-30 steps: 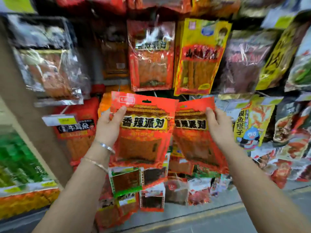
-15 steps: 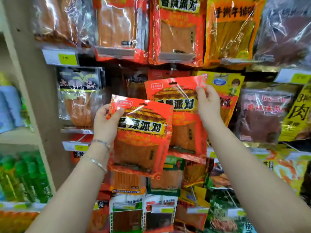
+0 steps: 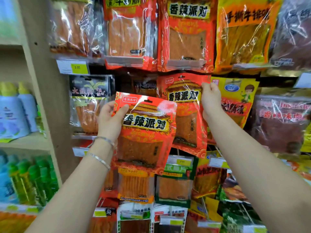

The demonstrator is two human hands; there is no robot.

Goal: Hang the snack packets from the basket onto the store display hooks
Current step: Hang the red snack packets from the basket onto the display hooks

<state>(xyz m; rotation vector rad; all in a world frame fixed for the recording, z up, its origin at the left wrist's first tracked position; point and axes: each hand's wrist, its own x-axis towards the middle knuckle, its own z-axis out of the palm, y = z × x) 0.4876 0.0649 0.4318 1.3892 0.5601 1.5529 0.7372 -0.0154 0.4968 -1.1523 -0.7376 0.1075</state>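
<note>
Against the crowded display wall, the right hand pinches the top right corner of a red snack packet raised to the second row, its hang hole just under the matching hanging red packet above. The left hand grips the top left edge of a second red packet, tilted and overlapping the first one's lower left. A yellow cartoon packet hangs just right of the raised one, a black packet to the left. Packets fill every side; a wooden shelf upright bounds the left, with green bottles beyond.
</note>
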